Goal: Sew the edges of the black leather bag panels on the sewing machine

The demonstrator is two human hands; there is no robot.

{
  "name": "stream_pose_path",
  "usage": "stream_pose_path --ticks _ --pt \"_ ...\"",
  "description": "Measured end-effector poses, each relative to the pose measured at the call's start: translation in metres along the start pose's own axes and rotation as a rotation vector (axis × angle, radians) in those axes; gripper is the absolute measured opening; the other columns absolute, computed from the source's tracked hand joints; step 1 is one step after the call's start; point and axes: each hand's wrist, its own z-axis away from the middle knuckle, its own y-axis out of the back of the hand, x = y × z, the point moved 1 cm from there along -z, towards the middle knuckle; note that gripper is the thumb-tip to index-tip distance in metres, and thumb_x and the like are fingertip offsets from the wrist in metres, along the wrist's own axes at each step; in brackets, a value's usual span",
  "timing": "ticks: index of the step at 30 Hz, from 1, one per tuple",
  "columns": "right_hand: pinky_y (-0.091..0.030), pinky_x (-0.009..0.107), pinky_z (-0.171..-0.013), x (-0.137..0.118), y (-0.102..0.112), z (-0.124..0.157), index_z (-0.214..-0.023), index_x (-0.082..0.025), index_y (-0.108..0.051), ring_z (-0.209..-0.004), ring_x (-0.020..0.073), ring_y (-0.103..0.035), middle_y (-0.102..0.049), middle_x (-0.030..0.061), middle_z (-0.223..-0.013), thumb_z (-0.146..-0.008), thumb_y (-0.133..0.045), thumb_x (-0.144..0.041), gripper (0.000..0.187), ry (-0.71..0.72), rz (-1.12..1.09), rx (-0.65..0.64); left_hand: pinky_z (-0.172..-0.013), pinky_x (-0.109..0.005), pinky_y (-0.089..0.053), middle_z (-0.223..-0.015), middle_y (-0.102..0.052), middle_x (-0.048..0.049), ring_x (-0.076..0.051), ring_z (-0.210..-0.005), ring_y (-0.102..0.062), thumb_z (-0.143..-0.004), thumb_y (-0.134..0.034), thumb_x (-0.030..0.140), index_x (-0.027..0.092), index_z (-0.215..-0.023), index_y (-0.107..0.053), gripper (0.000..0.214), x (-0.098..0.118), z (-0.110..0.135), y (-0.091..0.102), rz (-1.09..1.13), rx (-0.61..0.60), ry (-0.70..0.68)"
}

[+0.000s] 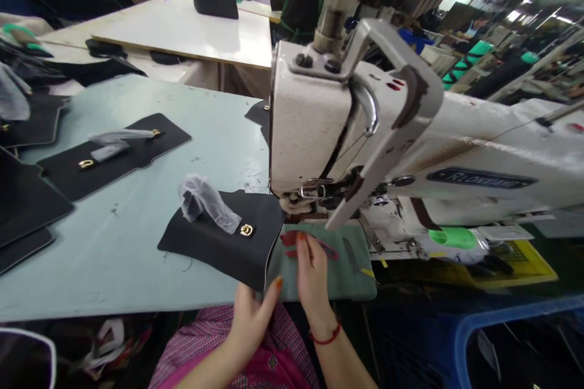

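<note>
Black panel [219, 240] is laid at table [114, 255] edge beside sewing machine [319, 127], corner pinched by left hand [249, 316]. Red snips [292, 238] are touched by right hand [312, 276]; grip can't be told. Panel is best kept flat.

The left hand [250, 315] grips the near edge of a black leather panel [223, 237] with a gold clasp [247, 230]. Just beside it, the right hand [312, 273] touches red snips [310, 243] below the sewing machine [365, 134].
</note>
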Motion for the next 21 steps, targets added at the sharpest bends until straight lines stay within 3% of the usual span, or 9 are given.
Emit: stream_pose_path --ticks 3,5,7,9,11,14,17,21 --pt "-0.039 0.022 -0.055 -0.025 -0.008 -0.007 -0.067 -0.017 -0.055 -0.06 0.0123 -0.05 -0.054 -0.0004 -0.063 -0.095 -0.045 -0.047 0.042 0.048 0.032 -0.074 -0.098 -0.045 -0.046 -0.122 -0.051 -0.0114 -0.026 -0.11 -0.055 -0.092 -0.052 0.036 0.024 -0.127 -0.047 0.037 -0.006 0.007 0.077 -0.211 0.03 -0.133" --pt "-0.03 0.021 -0.05 -0.035 -0.018 -0.012 -0.061 -0.018 -0.045 -0.055 0.01 -0.04 -0.042 -0.0033 -0.057 -0.095 -0.046 -0.047 0.044 0.071 0.055 -0.124 -0.103 -0.049 -0.041 -0.125 -0.05 -0.0113 -0.028 -0.114 -0.052 -0.093 -0.05 0.03 0.026 -0.128 -0.047 0.035 0.004 -0.018 0.117 -0.403 -0.009 -0.309" --pt "-0.024 0.022 -0.049 -0.038 -0.028 -0.015 -0.058 -0.019 -0.038 -0.053 0.0087 -0.034 -0.034 -0.0047 -0.055 -0.093 -0.05 -0.045 0.045 0.08 0.097 -0.133 -0.108 -0.052 -0.036 -0.129 -0.053 -0.0106 -0.031 -0.123 -0.049 -0.094 -0.048 0.028 0.027 -0.13 -0.049 0.036 0.021 -0.06 0.133 -0.624 -0.193 -0.52" --pt "-0.02 0.023 -0.049 -0.034 -0.035 -0.015 -0.057 -0.018 -0.035 -0.052 0.0079 -0.031 -0.031 -0.0053 -0.054 -0.092 -0.052 -0.042 0.045 0.081 0.145 -0.105 -0.11 -0.053 -0.033 -0.143 -0.046 -0.0125 -0.033 -0.133 -0.042 -0.094 -0.049 0.032 0.027 -0.142 -0.038 0.05 0.037 -0.105 0.127 -0.771 -0.393 -0.701" --pt "-0.02 0.024 -0.049 -0.027 -0.039 -0.013 -0.058 -0.018 -0.036 -0.052 0.0078 -0.031 -0.032 -0.0053 -0.054 -0.093 -0.05 -0.042 0.045 0.083 0.173 -0.078 -0.113 -0.056 -0.029 -0.156 -0.029 -0.0174 -0.037 -0.142 -0.03 -0.092 -0.052 0.044 0.023 -0.153 -0.019 0.072 0.049 -0.144 0.107 -0.859 -0.574 -0.846" --pt "-0.02 0.024 -0.051 -0.017 -0.04 -0.01 -0.059 -0.018 -0.035 -0.052 0.0081 -0.031 -0.032 -0.0051 -0.055 -0.095 -0.048 -0.044 0.046 0.101 0.204 -0.054 -0.114 -0.061 -0.023 -0.157 -0.026 -0.0218 -0.042 -0.144 -0.024 -0.082 -0.055 0.067 0.018 -0.156 -0.012 0.099 0.061 -0.179 0.078 -0.901 -0.788 -1.045" --pt "-0.019 0.025 -0.051 -0.013 -0.036 -0.009 -0.06 -0.018 -0.034 -0.052 0.0083 -0.03 -0.031 -0.0049 -0.055 -0.095 -0.047 -0.046 0.047 0.099 0.214 -0.059 -0.113 -0.057 -0.029 -0.148 -0.039 -0.0225 -0.041 -0.138 -0.036 -0.076 -0.055 0.074 0.017 -0.155 -0.02 0.104 0.071 -0.187 0.064 -0.941 -0.927 -1.074" --pt "-0.019 0.025 -0.051 -0.016 -0.026 -0.01 -0.059 -0.018 -0.034 -0.054 0.0086 -0.029 -0.029 -0.0047 -0.056 -0.095 -0.048 -0.047 0.047 0.081 0.187 -0.108 -0.1 -0.048 -0.044 -0.137 -0.048 -0.021 -0.036 -0.121 -0.05 -0.077 -0.053 0.074 0.015 -0.154 -0.022 0.102 0.088 -0.172 0.064 -1.073 -0.892 -0.991"
